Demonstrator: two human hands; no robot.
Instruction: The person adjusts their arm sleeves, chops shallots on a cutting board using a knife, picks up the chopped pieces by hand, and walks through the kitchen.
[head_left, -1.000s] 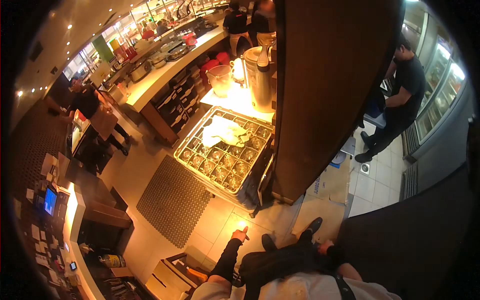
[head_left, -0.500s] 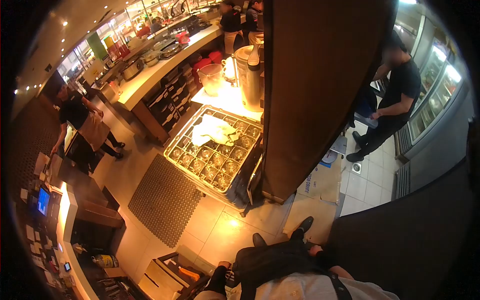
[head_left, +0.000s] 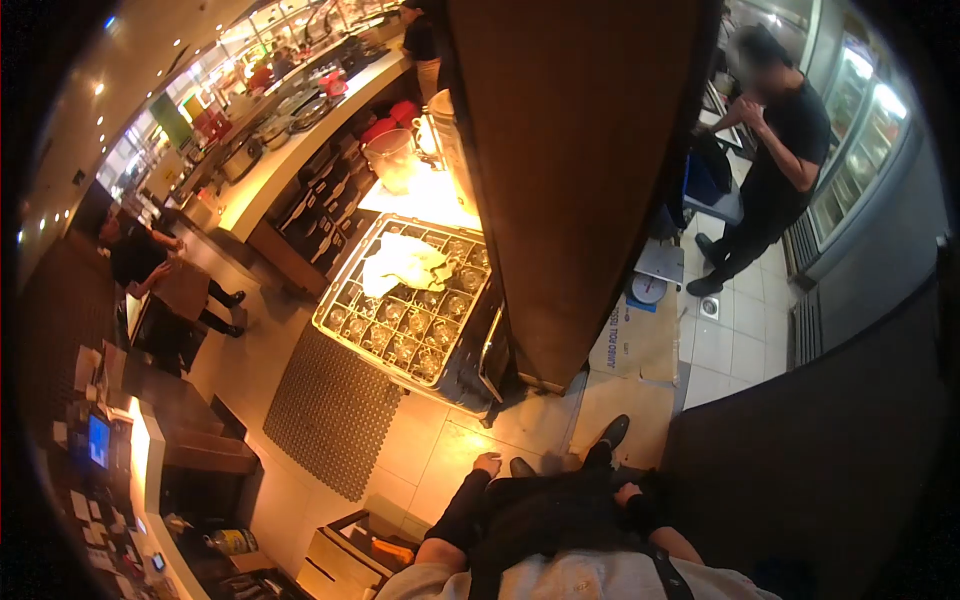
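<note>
My left hand [head_left: 488, 464] hangs at the left of my dark apron [head_left: 550, 515], over the tiled floor, with its fingers curled; whether it holds anything is too small to tell. On the apron's right side is my right hand [head_left: 627, 494], also curled, its fingers partly hidden. Neither hand touches the glass rack [head_left: 404, 300], which stands ahead on a dark cart. Glasses sit upright in its compartments, and a pale cloth [head_left: 408, 264] lies crumpled on top.
A dark pillar [head_left: 575, 180] rises beside the rack. A person [head_left: 785, 140] stands by glass-door fridges at right, another [head_left: 165, 280] at left. A perforated mat [head_left: 332, 415] and an open wooden box [head_left: 345, 560] are on the left. Flat cardboard [head_left: 625, 400] covers floor.
The view has shifted, bringing the pillar and rack leftward. My left hand moved back, then out again. The person at right raised a hand; the one at left drew both hands in.
</note>
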